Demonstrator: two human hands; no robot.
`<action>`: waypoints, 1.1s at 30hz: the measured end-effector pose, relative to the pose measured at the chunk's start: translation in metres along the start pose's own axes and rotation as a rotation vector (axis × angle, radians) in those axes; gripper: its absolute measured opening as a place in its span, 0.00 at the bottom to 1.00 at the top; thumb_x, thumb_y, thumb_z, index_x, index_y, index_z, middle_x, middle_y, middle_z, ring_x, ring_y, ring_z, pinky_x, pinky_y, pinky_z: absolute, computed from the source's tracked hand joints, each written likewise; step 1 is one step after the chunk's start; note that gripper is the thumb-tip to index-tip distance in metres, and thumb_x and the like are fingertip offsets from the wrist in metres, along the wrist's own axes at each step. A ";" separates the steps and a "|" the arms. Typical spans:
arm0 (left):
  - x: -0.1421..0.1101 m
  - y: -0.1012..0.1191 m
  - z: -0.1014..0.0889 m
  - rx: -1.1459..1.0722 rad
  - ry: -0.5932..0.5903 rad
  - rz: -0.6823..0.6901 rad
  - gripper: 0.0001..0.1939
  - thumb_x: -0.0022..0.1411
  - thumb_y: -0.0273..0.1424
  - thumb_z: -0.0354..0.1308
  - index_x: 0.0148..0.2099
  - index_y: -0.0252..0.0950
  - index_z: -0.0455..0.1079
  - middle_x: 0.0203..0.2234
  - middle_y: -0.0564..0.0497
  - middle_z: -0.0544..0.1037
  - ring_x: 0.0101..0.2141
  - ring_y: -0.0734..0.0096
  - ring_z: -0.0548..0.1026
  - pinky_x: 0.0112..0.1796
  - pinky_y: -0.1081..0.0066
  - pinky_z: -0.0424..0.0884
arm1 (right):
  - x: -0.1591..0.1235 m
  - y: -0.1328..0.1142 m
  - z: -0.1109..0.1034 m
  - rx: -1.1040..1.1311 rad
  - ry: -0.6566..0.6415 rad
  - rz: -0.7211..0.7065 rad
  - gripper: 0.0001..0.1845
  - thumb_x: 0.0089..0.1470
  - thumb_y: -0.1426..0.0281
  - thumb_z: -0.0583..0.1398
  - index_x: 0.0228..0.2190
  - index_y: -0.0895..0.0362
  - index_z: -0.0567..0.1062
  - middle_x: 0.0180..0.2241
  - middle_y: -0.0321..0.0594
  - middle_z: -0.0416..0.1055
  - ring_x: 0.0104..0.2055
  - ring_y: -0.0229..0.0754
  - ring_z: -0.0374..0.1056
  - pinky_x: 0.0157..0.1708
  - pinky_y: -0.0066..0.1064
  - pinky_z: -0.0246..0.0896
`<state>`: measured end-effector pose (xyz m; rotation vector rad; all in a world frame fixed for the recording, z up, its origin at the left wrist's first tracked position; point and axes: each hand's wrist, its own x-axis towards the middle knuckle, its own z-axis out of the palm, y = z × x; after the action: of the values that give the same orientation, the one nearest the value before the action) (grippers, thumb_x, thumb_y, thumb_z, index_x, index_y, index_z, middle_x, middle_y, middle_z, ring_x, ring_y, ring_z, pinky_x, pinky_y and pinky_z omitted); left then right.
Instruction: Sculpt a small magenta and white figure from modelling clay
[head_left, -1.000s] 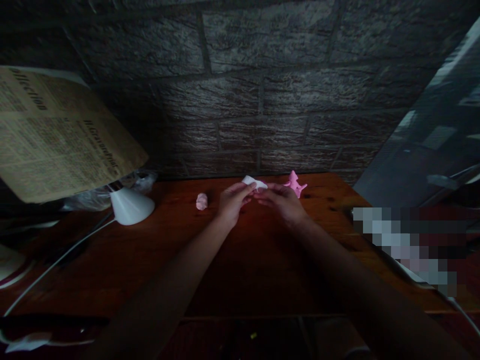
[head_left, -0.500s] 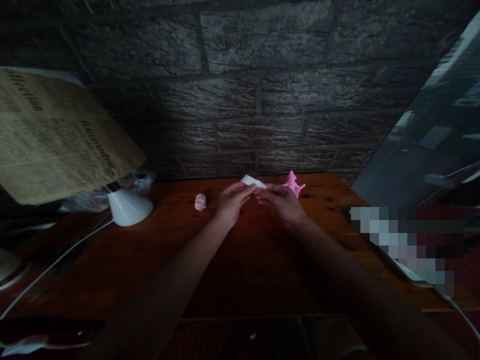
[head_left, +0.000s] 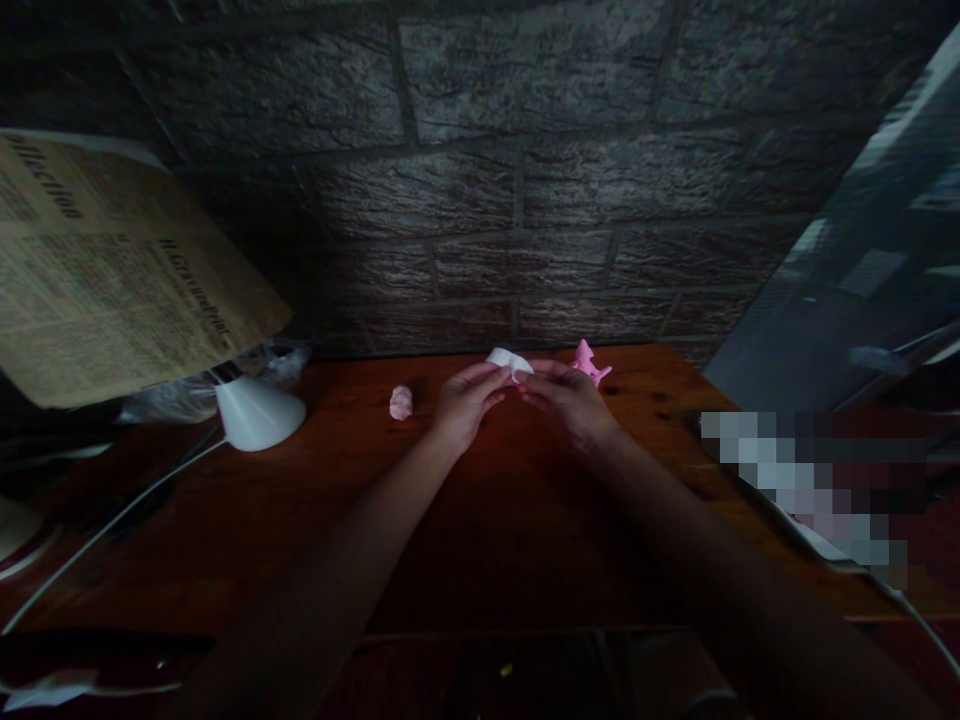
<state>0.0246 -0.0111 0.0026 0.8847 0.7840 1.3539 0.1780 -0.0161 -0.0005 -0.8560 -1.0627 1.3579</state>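
The person's left hand [head_left: 462, 402] and right hand [head_left: 571, 398] meet over the back part of a wooden table [head_left: 495, 550], each pinching a small white piece [head_left: 508, 360] between thumb and fingers. The white piece lies between the two sets of fingertips, its upper left part showing above the left thumb (whether it is paper or something softer, one cannot tell). Just beyond the right hand stands a pink figure [head_left: 586, 358] with pointed parts, partly hidden by that hand. To the left of the left hand, a short way apart from it, a pale pink lump [head_left: 401, 403] sits on the table. Farther left is a lamp with a white base [head_left: 259, 415] and a shade [head_left: 135, 275] printed like newspaper. A dark brick wall [head_left: 465, 190] rises behind the table.
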 end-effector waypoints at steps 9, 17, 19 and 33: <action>0.000 -0.001 -0.002 0.057 -0.003 0.017 0.07 0.46 0.27 0.72 0.31 0.36 0.79 0.31 0.50 0.81 0.33 0.73 0.75 0.33 0.73 0.67 | 0.001 0.003 -0.001 -0.097 0.009 -0.064 0.16 0.39 0.63 0.74 0.31 0.54 0.81 0.34 0.40 0.80 0.37 0.41 0.74 0.44 0.38 0.71; -0.001 0.001 -0.001 0.057 -0.014 -0.011 0.09 0.45 0.26 0.73 0.32 0.35 0.79 0.29 0.50 0.80 0.32 0.74 0.76 0.34 0.73 0.68 | 0.000 0.002 0.000 -0.062 -0.017 -0.056 0.14 0.39 0.63 0.73 0.31 0.53 0.82 0.37 0.40 0.81 0.40 0.43 0.75 0.51 0.41 0.70; -0.002 0.002 -0.001 0.059 -0.024 -0.006 0.09 0.45 0.27 0.73 0.32 0.35 0.79 0.29 0.51 0.80 0.31 0.74 0.76 0.34 0.73 0.69 | 0.000 0.002 0.000 -0.053 -0.013 -0.052 0.15 0.39 0.64 0.73 0.32 0.53 0.82 0.37 0.40 0.81 0.40 0.42 0.75 0.50 0.41 0.71; -0.002 0.001 0.000 0.069 -0.071 0.027 0.10 0.45 0.31 0.74 0.31 0.36 0.79 0.30 0.50 0.81 0.32 0.74 0.76 0.34 0.73 0.68 | 0.000 0.002 0.001 -0.043 0.005 -0.095 0.15 0.40 0.60 0.73 0.31 0.53 0.82 0.36 0.40 0.81 0.38 0.42 0.76 0.48 0.41 0.72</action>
<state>0.0241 -0.0133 0.0031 0.9955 0.7705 1.3178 0.1761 -0.0160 -0.0025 -0.8291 -1.1187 1.2569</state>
